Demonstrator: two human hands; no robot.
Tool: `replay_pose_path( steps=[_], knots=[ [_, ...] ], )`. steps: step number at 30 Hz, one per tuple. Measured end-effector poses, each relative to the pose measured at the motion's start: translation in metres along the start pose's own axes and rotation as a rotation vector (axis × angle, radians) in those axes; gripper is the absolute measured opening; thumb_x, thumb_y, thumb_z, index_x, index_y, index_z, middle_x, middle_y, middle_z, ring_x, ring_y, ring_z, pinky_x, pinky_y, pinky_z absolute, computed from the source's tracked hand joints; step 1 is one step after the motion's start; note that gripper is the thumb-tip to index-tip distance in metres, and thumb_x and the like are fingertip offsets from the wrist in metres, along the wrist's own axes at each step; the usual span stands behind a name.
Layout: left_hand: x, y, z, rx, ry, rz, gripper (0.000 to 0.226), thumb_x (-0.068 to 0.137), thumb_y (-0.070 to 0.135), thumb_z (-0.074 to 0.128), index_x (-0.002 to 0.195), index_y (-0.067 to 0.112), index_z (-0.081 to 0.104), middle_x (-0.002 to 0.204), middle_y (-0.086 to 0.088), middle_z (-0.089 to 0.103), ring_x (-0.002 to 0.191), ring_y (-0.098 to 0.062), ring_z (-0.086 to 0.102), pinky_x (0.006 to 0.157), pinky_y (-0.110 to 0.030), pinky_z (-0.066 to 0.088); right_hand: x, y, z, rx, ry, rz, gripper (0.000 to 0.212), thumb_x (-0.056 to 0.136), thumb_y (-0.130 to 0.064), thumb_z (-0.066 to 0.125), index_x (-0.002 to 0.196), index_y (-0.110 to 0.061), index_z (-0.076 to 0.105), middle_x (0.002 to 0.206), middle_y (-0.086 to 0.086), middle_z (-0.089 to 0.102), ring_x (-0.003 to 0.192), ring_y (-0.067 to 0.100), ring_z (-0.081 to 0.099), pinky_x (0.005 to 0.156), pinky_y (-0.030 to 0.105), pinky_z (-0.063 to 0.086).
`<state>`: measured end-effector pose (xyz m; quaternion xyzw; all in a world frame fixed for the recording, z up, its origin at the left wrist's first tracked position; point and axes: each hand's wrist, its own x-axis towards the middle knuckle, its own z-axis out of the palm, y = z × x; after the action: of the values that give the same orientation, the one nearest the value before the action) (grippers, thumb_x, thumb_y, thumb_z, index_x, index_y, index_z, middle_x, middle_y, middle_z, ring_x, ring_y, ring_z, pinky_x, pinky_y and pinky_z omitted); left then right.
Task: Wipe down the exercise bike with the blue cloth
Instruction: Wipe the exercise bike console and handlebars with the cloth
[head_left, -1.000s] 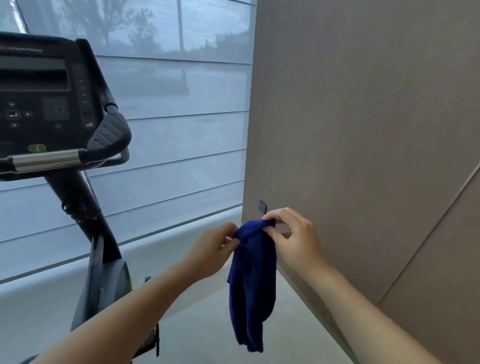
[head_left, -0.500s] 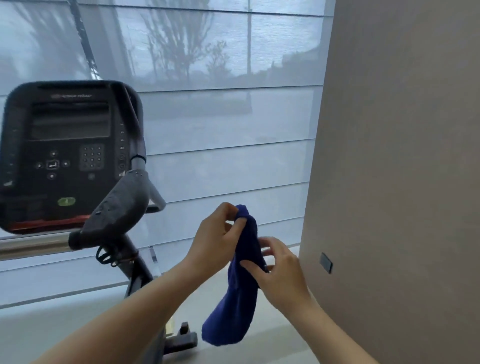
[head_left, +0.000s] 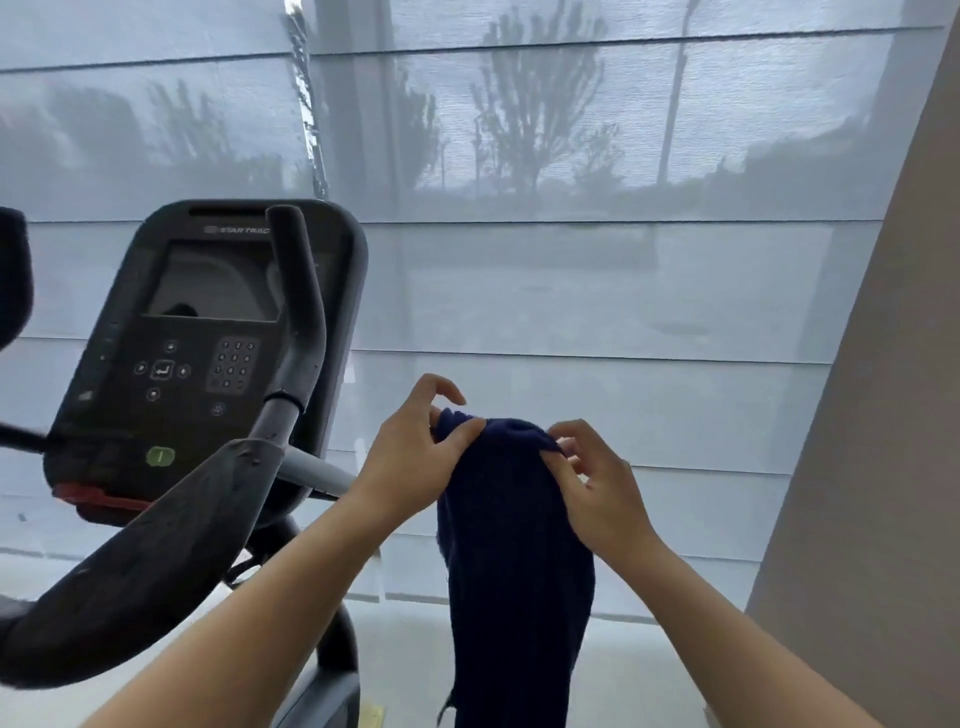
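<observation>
A dark blue cloth (head_left: 514, 561) hangs in front of me, held up at its top edge by both hands. My left hand (head_left: 415, 457) pinches the top left corner between thumb and fingers. My right hand (head_left: 592, 483) pinches the top right edge. To the left stands the black exercise bike (head_left: 208, 364), with its console screen, keypad and a green button facing me. Its padded right handlebar (head_left: 156, 551) reaches toward me at lower left. Neither hand touches the bike.
A sheer grey window blind (head_left: 597, 260) fills the background, with trees showing through it. A beige wall panel (head_left: 883, 467) stands close on the right. A pale floor (head_left: 405, 670) shows below the cloth.
The view has risen and turned left, bringing the console closer. Both hands lifted the cloth higher, and my right hand moved from its middle to its top edge.
</observation>
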<state>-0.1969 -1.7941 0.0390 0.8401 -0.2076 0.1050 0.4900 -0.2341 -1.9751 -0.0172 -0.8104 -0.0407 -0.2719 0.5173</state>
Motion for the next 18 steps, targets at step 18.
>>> replay_pose_path(
  steps=[18],
  knots=[
    [0.158, -0.066, 0.055, 0.418, 0.111, 0.051, 0.015, 0.093, 0.012, 0.046, 0.089, 0.018, 0.06, 0.096, 0.004, 0.057, 0.084, -0.015, 0.057, 0.07, -0.019, 0.042, 0.188, 0.111, 0.024, -0.293, -0.229, -0.236, 0.036, 0.073, -0.045, 0.061, 0.105, -0.034, 0.05, 0.096, -0.017, 0.051, 0.09, 0.001, 0.051, 0.075, 0.018, 0.044]
  ],
)
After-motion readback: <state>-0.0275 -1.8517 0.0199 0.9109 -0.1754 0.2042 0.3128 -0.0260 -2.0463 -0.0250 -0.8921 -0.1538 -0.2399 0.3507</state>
